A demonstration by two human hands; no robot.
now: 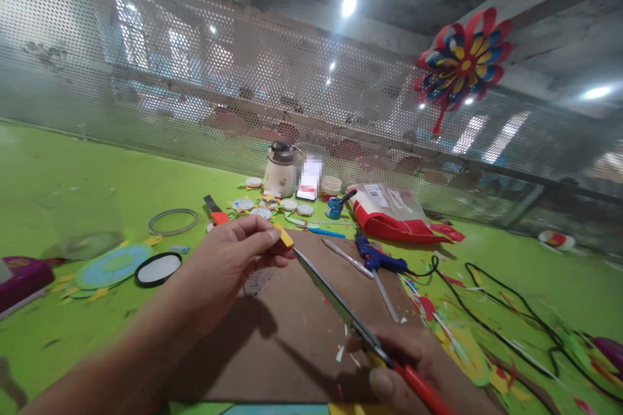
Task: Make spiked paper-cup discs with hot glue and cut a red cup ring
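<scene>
A small yellow piece (283,235) is being pinched between the thumb and fingers (260,225) of the left hand (221,272), and is being held up above a brown board (302,363). A pair of scissors (335,298) is being gripped by its red handles in the right hand (409,353), whose fingers are being kept curled round them; the blades are being pointed up and leftward, with the tip being held right at the yellow piece, though whether contact is being made cannot be told. Dark shadows are being cast across the board, on which a round printed mark (260,282) is being partly hidden by the left hand and white scraps (339,355) are being lit. Farther out, a pale pen (348,258) and a blue glue gun (377,254) are being supported near the board's far right corner. On the green desk (73,162), a black-rimmed disc (158,270) and a grey ring (172,222) are being carried to the left, while a jug (280,172), a blue jar (333,209) and a red-and-clear bag (394,214) are being carried at the back, before a perforated screen (233,58).
</scene>
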